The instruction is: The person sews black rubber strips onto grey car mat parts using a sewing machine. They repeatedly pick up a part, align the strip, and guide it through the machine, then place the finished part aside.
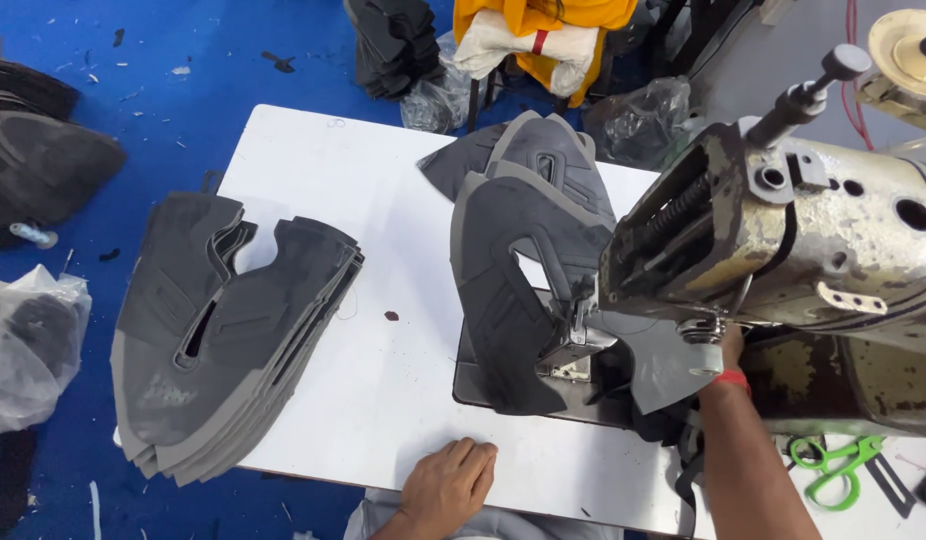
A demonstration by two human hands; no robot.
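Note:
A grey shoe upper piece (503,290) lies under the presser foot (573,345) of an old sewing machine (793,230). My left hand (448,485) rests flat on the white table (383,390) near its front edge, fingers together, holding nothing. My right hand (731,345) reaches up behind the machine head; only the wrist with a red band and part of the hand show, and the fingers are hidden. A second grey upper piece (553,150) lies just behind the first.
A thick stack of grey upper pieces (218,340) sits at the table's left edge. Green scissors (828,470) lie at the right. Plastic bags (28,340) and dark pieces (43,160) lie on the blue floor (163,60). Yellow cloth (538,30) hangs behind the table.

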